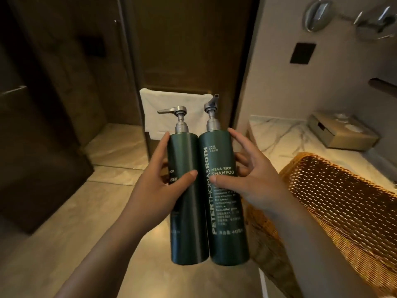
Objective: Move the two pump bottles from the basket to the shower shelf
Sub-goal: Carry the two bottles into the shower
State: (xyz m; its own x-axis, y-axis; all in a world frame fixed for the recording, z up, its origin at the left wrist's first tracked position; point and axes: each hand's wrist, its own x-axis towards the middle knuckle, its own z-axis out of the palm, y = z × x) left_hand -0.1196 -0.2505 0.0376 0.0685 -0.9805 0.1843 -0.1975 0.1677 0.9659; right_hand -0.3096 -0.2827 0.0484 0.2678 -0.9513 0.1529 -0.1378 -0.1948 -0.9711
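Note:
Two tall dark green pump bottles with silver pumps are held upright side by side in the air, touching each other. My left hand [159,181] grips the left bottle [185,211], thumb across its front. My right hand [251,179] grips the right bottle [225,151], labelled shampoo, with its thumb on the label. The woven wicker basket [343,203] lies to the right of the bottles, below my right forearm. The shower shelf is not in view.
A white towel [171,104] hangs on the dark wall behind the bottles. A marble counter [277,134] at the right carries a beige box [341,134]. Glass shower panel [64,82] and tiled floor [64,222] lie to the left.

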